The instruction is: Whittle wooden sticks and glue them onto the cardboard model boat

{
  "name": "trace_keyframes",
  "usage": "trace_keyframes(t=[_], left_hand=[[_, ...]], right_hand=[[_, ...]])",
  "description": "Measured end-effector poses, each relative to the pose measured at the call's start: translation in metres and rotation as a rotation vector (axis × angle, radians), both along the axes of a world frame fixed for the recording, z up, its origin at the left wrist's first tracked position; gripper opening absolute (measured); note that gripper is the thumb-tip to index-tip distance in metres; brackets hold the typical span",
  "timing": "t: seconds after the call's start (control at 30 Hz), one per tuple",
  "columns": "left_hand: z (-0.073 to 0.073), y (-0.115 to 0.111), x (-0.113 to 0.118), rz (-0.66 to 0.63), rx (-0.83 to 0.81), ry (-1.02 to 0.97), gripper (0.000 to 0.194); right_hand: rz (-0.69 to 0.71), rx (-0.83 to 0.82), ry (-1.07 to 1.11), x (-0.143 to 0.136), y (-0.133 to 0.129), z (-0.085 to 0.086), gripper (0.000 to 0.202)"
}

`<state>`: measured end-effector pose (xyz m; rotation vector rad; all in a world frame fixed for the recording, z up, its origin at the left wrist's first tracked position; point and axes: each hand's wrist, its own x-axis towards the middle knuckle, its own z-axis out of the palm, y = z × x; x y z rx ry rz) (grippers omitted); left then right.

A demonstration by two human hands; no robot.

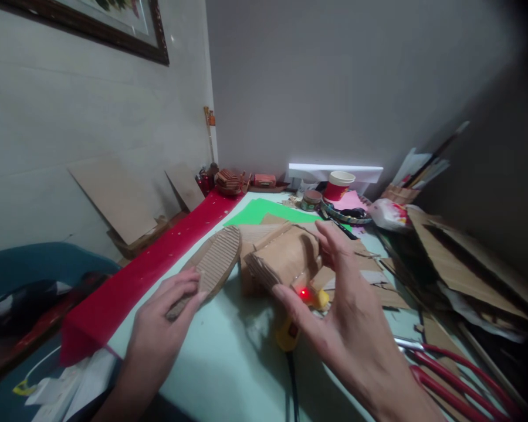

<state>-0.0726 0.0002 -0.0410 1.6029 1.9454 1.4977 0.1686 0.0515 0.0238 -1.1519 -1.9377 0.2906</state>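
My left hand point(169, 319) pinches a long oval piece of corrugated cardboard point(215, 258), its ribbed face turned up and tilted. My right hand point(347, 316) grips a small hand-built cardboard form point(286, 253) with a curved body and a ribbed edge, thumb at the near side and fingers over the far right. The two cardboard parts are close together but apart. Partly hidden below the right hand is a yellow tool point(287, 335) with a black cord, which looks like a glue gun. A red light glows beside a yellow tip there.
Red-handled pliers or cutters point(453, 375) lie at the right. Cardboard sheets point(462, 264) pile up behind them. Green paper point(264, 211), a red cup point(338, 186) and a small jar point(311, 200) stand farther back. A red strip point(149, 258) runs along the left edge, beside a blue bin point(48, 255).
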Motion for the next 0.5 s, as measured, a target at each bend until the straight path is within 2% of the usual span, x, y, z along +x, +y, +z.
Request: trace_keyframes(t=[0.2,0.5], left_hand=[[0.000,0.003,-0.002,0.010,0.069,0.021,0.020],[0.001,-0.003,-0.007,0.059,0.055,0.014,0.032]], right_hand=[[0.053,-0.152,0.030,0.001,-0.006,0.008,0.083],[0.105,-0.272,0.054,0.002,-0.009,0.018,0.083]])
